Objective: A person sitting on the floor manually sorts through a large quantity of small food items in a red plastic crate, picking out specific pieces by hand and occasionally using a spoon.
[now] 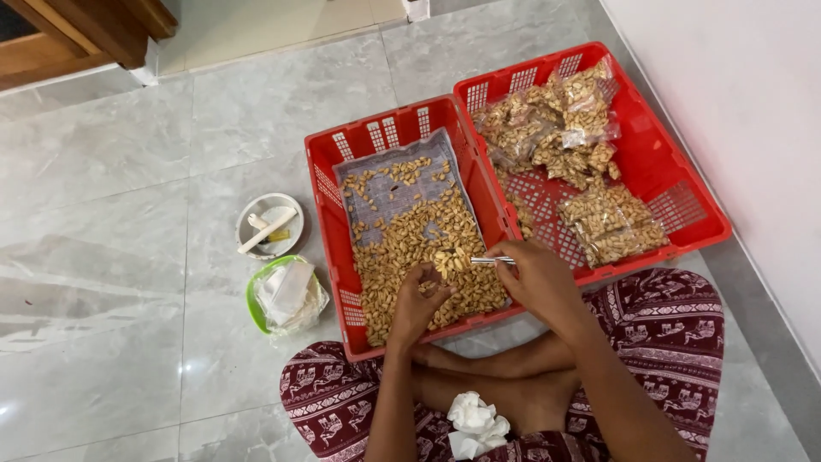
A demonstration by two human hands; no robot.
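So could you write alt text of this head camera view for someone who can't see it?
A person sitting cross-legged on a grey tiled floor reaches both hands into a red crate of loose nuts; the right hand holds a small metal tool, the left hand rests in the nuts. A second red crate holds bagged nuts.

Glossy grey marble floor (128, 171), white wall (735, 103), wooden door frame (77, 34).

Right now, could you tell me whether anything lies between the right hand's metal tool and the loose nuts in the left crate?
Nothing visible does. The right hand holds the tool just over the nuts; the left hand already rests on them beside it.
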